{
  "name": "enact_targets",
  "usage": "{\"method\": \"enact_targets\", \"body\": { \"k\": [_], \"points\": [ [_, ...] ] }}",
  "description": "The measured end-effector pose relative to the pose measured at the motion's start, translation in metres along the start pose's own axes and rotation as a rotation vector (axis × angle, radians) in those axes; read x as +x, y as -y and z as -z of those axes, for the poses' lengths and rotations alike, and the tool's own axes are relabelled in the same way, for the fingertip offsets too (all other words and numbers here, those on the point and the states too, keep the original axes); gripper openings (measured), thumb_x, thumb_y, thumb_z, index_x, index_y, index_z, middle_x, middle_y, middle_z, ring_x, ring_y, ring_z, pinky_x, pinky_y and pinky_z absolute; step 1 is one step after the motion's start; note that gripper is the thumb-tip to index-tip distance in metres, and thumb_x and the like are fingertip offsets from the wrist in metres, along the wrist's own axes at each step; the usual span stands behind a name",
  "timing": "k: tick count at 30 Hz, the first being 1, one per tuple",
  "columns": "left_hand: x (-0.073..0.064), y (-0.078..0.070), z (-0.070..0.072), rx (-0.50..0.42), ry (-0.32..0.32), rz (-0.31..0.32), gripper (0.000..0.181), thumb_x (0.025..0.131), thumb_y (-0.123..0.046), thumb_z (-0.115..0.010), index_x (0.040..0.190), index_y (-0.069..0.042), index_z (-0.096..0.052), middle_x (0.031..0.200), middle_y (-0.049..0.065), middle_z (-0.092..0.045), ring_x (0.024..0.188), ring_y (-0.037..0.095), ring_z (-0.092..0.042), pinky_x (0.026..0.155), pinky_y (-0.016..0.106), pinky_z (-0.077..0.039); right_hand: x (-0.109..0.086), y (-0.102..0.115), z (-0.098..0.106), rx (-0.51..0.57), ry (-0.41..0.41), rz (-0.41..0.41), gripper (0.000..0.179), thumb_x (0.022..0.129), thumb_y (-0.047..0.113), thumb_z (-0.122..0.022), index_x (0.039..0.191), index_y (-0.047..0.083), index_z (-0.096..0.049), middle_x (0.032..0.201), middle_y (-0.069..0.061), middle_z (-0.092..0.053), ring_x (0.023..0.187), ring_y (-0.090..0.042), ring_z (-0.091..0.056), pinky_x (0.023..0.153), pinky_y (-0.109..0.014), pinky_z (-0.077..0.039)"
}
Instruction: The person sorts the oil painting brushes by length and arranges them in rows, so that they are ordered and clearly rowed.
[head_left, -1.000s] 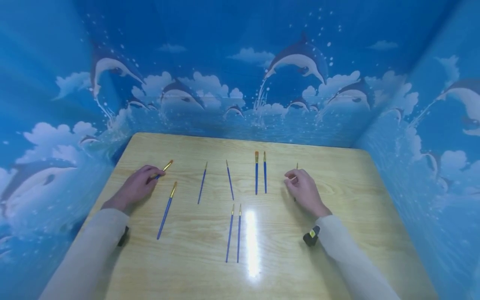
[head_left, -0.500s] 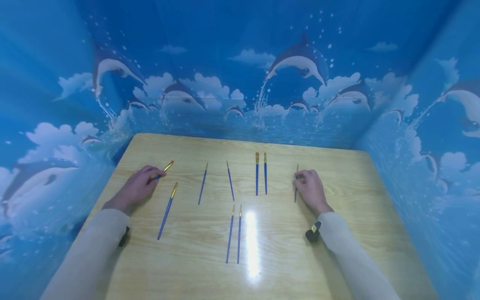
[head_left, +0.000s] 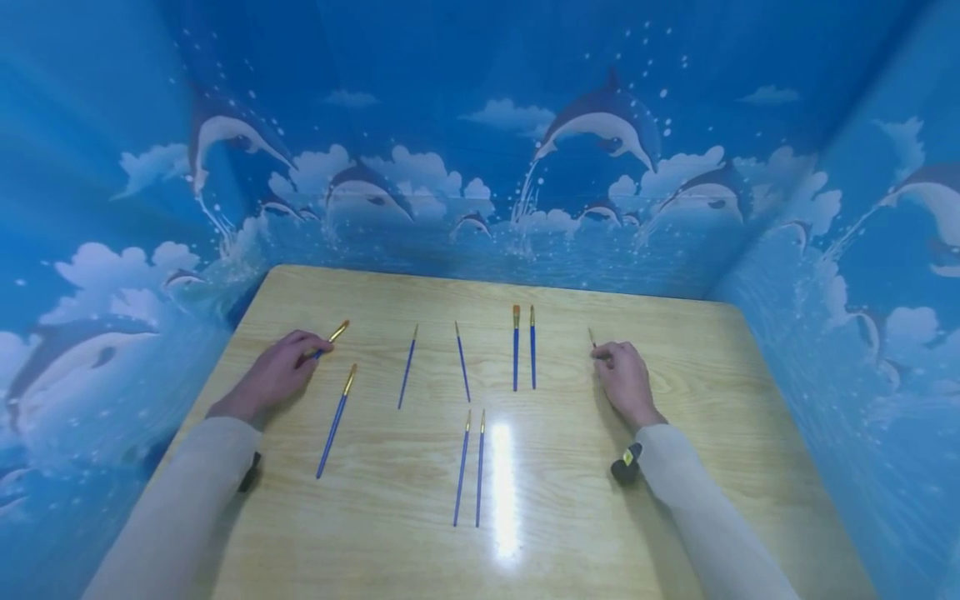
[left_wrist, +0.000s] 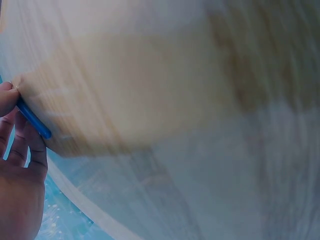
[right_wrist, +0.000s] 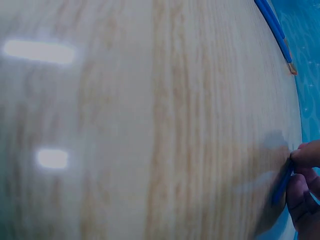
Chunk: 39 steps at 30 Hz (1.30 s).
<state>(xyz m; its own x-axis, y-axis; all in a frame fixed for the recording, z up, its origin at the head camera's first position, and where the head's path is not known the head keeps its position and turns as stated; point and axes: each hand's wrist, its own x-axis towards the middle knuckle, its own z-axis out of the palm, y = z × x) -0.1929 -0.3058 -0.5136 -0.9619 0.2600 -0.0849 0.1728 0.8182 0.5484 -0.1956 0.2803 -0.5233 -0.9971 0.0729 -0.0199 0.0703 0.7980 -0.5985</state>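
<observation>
My left hand [head_left: 279, 372] pinches a blue paintbrush [head_left: 340, 330] with a gold ferrule at the table's left; its bristles point away to the upper right. In the left wrist view the blue handle end [left_wrist: 34, 119] sticks out under the fingers. On the right side, my right hand [head_left: 625, 379] pinches a thin paintbrush [head_left: 592, 336], whose tip shows beyond the fingertips. The right wrist view shows its blue handle [right_wrist: 283, 183] below the thumb, close over the table. Nearest the left hand lies a longer blue paintbrush [head_left: 335, 423].
Two thin paintbrushes lie apart mid-table, one [head_left: 408, 367] left of the other [head_left: 462, 362]. A flat brush [head_left: 516, 348] and a round brush [head_left: 533, 347] lie side by side behind. Two more, including this brush [head_left: 462, 469], lie nearer. Dolphin-print walls [head_left: 480, 150] border the wooden table [head_left: 390, 550].
My right hand has moved slightly right and taken the thin paintbrush between its fingers; the brush has shifted and tilted. The left hand stays put with its brush.
</observation>
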Motion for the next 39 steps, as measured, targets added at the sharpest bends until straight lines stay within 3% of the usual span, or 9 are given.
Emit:
{"method": "enact_targets", "body": {
  "k": [6,13,23,30,39],
  "points": [
    [-0.0013,-0.0023,0.0004,-0.002,0.007,0.012,0.038,0.111,-0.006,-0.053,0.147,-0.007,-0.064,0.151,0.023,-0.056,0.143,0.05,-0.052,0.121,0.071,-0.041,-0.0006,-0.0016,0.0006,0.005,-0.018,-0.016,0.033,0.109,0.004,-0.056,0.14,-0.001,-0.063,0.133,-0.024,-0.064,0.124,-0.041,-0.064,0.109,-0.057,-0.056],
    [-0.0019,-0.0044,0.0015,-0.014,0.012,0.024,0.038,0.111,-0.007,-0.054,0.147,-0.008,-0.064,0.152,0.022,-0.055,0.144,0.05,-0.051,0.121,0.072,-0.04,0.0006,-0.0053,-0.0003,-0.009,-0.027,-0.019,0.033,0.107,0.002,-0.057,0.139,0.0,-0.064,0.131,-0.023,-0.066,0.124,-0.041,-0.065,0.109,-0.058,-0.056],
    [-0.0024,-0.0037,0.0015,-0.019,0.003,0.013,0.038,0.11,-0.005,-0.054,0.146,-0.006,-0.065,0.151,0.024,-0.056,0.142,0.051,-0.053,0.119,0.071,-0.043,0.0001,-0.0086,-0.0009,-0.148,-0.047,0.102,0.025,0.111,0.002,-0.054,0.13,-0.004,-0.069,0.121,-0.024,-0.067,0.115,-0.042,-0.064,0.102,-0.057,-0.057],
    [-0.0019,-0.0033,0.0011,-0.011,0.005,0.015,0.038,0.11,-0.006,-0.053,0.146,-0.006,-0.064,0.151,0.025,-0.056,0.142,0.051,-0.052,0.119,0.072,-0.043,0.0003,-0.0068,-0.0026,-0.296,0.007,0.118,0.026,0.111,-0.001,-0.048,0.132,-0.004,-0.064,0.125,-0.025,-0.064,0.117,-0.043,-0.059,0.102,-0.058,-0.054],
    [-0.0011,-0.0027,0.0014,-0.014,0.006,0.008,0.038,0.11,-0.006,-0.053,0.146,-0.006,-0.064,0.151,0.024,-0.056,0.142,0.051,-0.052,0.12,0.071,-0.042,0.002,-0.0089,0.0003,-0.302,0.056,0.094,0.032,0.103,-0.007,-0.048,0.132,-0.005,-0.061,0.123,-0.023,-0.06,0.116,-0.04,-0.055,0.103,-0.057,-0.05]
  ]
}}
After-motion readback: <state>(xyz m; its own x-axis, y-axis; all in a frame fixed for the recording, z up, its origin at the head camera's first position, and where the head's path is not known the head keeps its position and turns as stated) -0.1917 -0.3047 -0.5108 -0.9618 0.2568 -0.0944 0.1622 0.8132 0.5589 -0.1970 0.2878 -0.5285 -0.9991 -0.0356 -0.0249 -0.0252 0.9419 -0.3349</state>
